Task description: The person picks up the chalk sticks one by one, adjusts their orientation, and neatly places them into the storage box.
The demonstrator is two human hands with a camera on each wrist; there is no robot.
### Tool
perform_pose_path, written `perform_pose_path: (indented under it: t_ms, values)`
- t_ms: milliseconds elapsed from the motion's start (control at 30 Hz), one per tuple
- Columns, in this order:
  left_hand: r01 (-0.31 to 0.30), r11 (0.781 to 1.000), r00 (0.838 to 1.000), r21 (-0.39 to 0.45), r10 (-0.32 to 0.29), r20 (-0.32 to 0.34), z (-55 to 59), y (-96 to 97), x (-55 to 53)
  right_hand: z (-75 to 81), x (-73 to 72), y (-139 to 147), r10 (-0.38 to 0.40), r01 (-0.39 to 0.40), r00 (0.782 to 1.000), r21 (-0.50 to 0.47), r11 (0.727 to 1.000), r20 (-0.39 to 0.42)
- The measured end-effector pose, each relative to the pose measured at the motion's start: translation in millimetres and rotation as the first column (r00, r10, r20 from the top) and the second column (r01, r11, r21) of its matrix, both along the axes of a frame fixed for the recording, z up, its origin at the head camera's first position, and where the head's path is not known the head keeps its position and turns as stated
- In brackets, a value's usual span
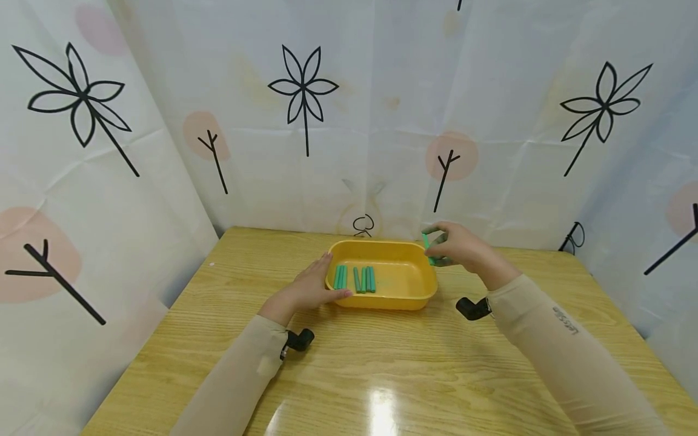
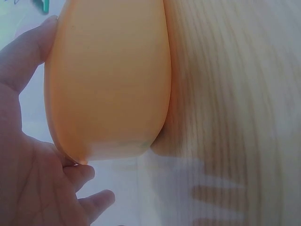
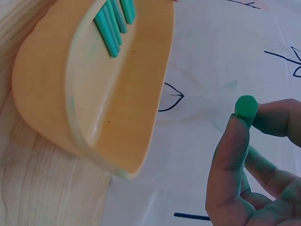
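Note:
A yellow plastic basin (image 1: 400, 303) stands on the table, with several green chalk sticks (image 1: 363, 280) lying side by side in its left half. My left hand (image 1: 311, 284) holds the basin's left end, the thumb at the front rim and the fingers along the side. In the left wrist view, the basin's outer wall (image 2: 113, 80) fills the space beside that hand. Above the basin's right end, my right hand (image 1: 455, 245) pinches one green chalk stick (image 1: 426, 242) between thumb and fingers. Green dust coats those fingertips. The right wrist view shows this stick end-on.
The wooden table (image 1: 414, 363) extends in front of the basin and to both sides. A white cloth (image 1: 371, 181) printed with black plants hangs right behind it and at both sides. A thin black looped cord (image 1: 571, 236) is at the table's back right corner.

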State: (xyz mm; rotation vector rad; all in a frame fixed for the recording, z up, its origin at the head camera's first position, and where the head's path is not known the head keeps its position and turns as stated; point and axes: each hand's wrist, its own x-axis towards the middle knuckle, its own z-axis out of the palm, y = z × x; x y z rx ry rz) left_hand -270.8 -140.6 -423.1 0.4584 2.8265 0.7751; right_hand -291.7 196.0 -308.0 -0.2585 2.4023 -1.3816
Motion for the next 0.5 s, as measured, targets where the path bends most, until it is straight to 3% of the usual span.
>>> perform_pose_path:
  t_ms: [500]
  values:
    - [0.006,1.000,1.000,-0.007,-0.006,-0.001,1.9,0.2,1.1,-8.3,-9.9,-25.8,0.005,-0.004,1.000,-0.045,0.999,0.028]
